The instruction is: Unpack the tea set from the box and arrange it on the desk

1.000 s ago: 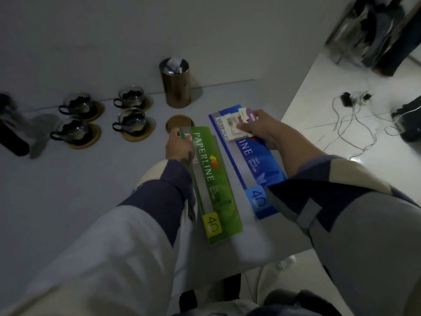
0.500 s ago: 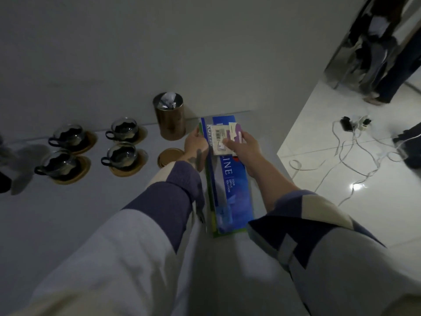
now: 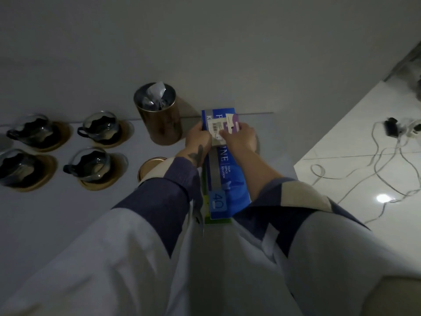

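Observation:
Several glass tea cups, one of them (image 3: 98,126), stand on round wooden saucers at the left of the white desk (image 3: 68,224). One bare wooden saucer (image 3: 149,166) lies beside my left sleeve. A blue paper pack (image 3: 226,185) lies stacked on a green pack (image 3: 217,221) at the desk's back right. My left hand (image 3: 197,139) grips the stack's left edge near its far end. My right hand (image 3: 241,137) holds the stack's far end, fingers over a small white and purple card (image 3: 224,126) on top.
A brown cylindrical tin (image 3: 159,115) with crumpled wrapping inside stands against the wall, just left of the packs. The desk ends at the right, with a white tiled floor (image 3: 364,133) below, where cables and a plug (image 3: 390,130) lie.
The blue pack has been laid on top of the green one, and both hands have pushed the stack away from me toward the wall, beside the tin.

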`<state>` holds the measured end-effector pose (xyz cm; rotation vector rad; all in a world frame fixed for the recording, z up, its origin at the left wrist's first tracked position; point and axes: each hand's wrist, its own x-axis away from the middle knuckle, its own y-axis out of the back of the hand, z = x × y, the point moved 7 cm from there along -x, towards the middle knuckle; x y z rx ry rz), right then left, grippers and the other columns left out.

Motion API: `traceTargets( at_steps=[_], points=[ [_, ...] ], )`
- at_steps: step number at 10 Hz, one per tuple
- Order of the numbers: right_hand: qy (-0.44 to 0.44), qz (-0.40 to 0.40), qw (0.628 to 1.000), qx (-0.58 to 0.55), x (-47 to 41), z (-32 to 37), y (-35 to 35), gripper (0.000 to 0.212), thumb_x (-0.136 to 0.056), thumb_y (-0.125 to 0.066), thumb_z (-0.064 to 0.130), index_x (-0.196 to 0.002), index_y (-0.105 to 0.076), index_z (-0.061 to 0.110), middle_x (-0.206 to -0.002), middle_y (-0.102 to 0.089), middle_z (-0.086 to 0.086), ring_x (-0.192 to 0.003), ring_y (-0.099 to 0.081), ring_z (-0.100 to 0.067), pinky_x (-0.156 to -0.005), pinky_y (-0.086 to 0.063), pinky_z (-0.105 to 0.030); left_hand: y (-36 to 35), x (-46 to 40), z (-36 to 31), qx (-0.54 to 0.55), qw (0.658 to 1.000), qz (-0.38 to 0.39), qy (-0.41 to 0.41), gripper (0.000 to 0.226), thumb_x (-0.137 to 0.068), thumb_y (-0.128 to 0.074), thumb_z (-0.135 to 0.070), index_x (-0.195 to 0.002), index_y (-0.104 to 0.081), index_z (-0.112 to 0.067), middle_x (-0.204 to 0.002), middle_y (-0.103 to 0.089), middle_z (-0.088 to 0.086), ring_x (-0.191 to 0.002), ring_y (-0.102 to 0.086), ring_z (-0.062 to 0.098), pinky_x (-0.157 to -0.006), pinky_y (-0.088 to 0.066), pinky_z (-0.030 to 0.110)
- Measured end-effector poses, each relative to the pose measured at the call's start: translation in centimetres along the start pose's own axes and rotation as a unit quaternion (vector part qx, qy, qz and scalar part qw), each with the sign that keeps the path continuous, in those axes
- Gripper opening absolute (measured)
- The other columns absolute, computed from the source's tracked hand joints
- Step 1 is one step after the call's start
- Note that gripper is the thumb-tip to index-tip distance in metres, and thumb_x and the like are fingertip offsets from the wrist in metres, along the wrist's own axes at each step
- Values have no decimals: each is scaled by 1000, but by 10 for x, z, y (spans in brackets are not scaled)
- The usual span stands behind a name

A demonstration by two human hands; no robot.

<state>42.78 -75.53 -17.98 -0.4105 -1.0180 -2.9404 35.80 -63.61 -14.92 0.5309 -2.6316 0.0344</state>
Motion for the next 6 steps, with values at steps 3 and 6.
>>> traceTargets(
  at_steps=[3,6],
  points=[
    [-18,59,995,75,-6,1,-6,69,-84,-54,60,-134,-49,12,-133,-51,-15,-120,-50,-32,-102,-43,-44,5,13,-3,72,997,-14,13,26,-100,-40,-9,-79,-49,-20,-82,-57,1,-82,-61,18,-75,-52,26],
    [56,75,983,158,73,18,1,59,-92,-41,50,-138,-44,13,-133,-53,-16,-120,-49,-35,-102,-39,-40,37,101,-19,-91,994,28,-54,49,-99,-41,-6,-148,-31,-10,-149,-40,9,-123,-46,16,-88,-39,22]
  ],
)
